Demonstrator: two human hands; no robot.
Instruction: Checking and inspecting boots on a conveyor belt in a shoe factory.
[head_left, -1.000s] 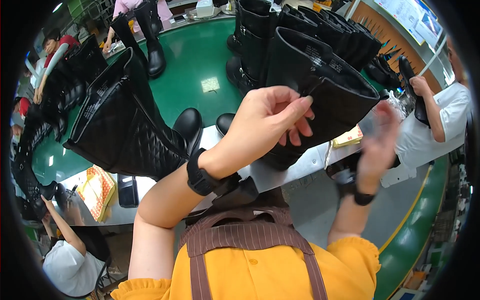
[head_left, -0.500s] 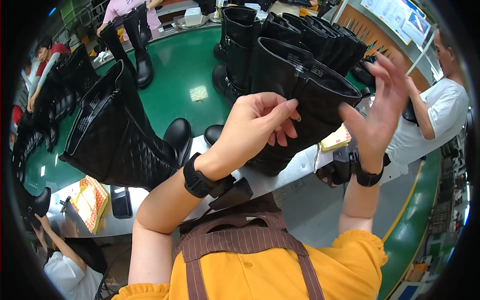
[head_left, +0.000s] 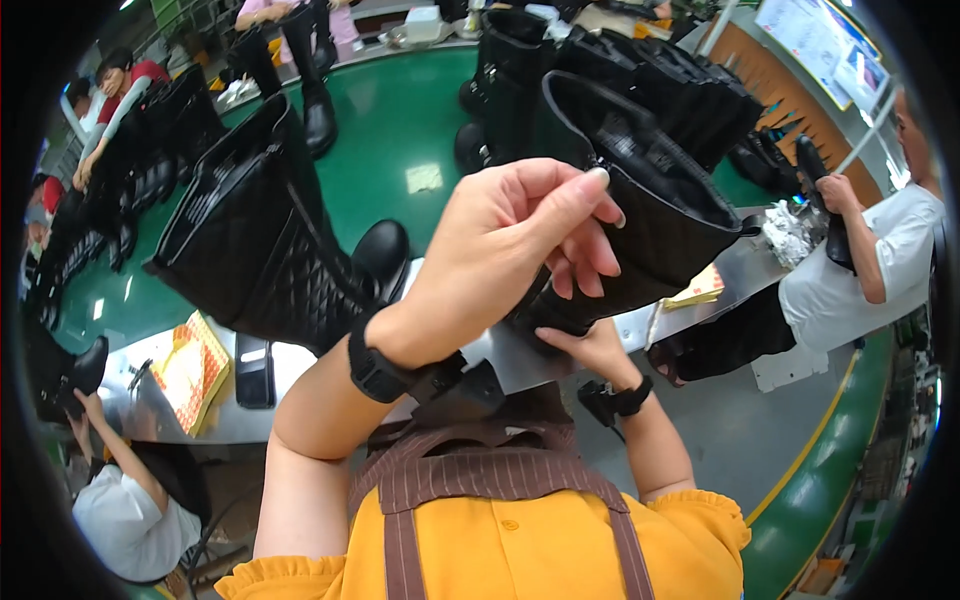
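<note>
A tall black boot [head_left: 650,235] stands tilted in front of me, its wide top opening facing up toward me. My left hand [head_left: 520,230] is raised at the near side of its shaft, thumb and forefinger pinched together by the top edge of the side seam. Whatever the pinch holds is too small to make out. Lower down, my right hand [head_left: 595,352] grips the same boot near its ankle, the thumb showing and the other fingers partly hidden. To the left leans a second black boot [head_left: 250,240] with a quilted shaft, touched by neither hand.
More black boots [head_left: 650,75] crowd the far right of the green tabletop [head_left: 400,110]. Along the metal edge [head_left: 130,400] lie a phone [head_left: 254,370] and patterned yellow paper [head_left: 195,375]. A person in white [head_left: 860,250] handles a dark shoe at right; others work at left.
My right hand has come down from beside the boot's top to grip it near the ankle. My left hand stays pinched by the shaft. The view has shifted slightly.
</note>
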